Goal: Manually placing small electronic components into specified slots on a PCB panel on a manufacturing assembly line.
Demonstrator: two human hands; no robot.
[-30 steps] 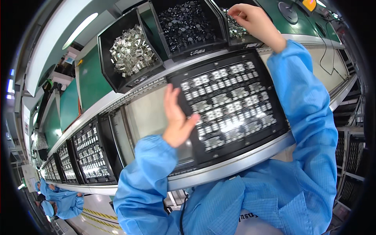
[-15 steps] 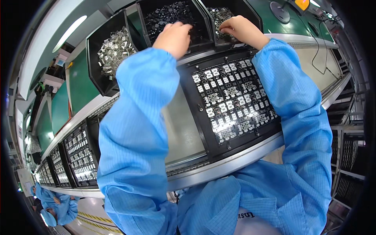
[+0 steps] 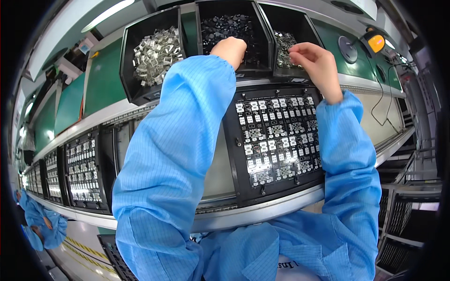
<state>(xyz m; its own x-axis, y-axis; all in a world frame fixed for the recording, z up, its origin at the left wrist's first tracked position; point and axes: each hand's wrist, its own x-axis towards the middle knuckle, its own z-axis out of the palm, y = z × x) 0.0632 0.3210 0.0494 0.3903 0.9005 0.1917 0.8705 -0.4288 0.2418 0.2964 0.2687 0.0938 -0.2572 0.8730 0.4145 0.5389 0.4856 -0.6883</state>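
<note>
The left hand [image 3: 228,50] reaches into the middle black plastic bin [image 3: 255,74], back of the hand up and fingers curled down at the near edge of a heap of dark, round components [image 3: 229,28]. Its fingertips are hidden, so I cannot tell whether it grasps anything. The right hand [image 3: 322,69] is at the right-hand black plastic bin [image 3: 290,21], thumb and forefinger drawn together above small metallic parts [image 3: 283,47]; whether a piece sits between them is too small to tell.

Both bins run lengthwise away from the person, the right one slanting up and to the left. Just in front of them lies a black-and-white circuit-board panel [image 3: 281,136] in a black rectangular frame [image 3: 242,175], flat on the conveyor with its rows running left to right. The frame looks nearly square here, so its long axis is unclear.

The left blue sleeve [image 3: 173,131] crosses the conveyor and hides part of the left black bin [image 3: 145,28] of silver, box-like parts [image 3: 159,58]. The right blue sleeve [image 3: 347,154] covers the panel's right edge. A silver rail [image 3: 262,208] borders the near side; more framed panels [image 3: 82,173] line up to the left.
</note>
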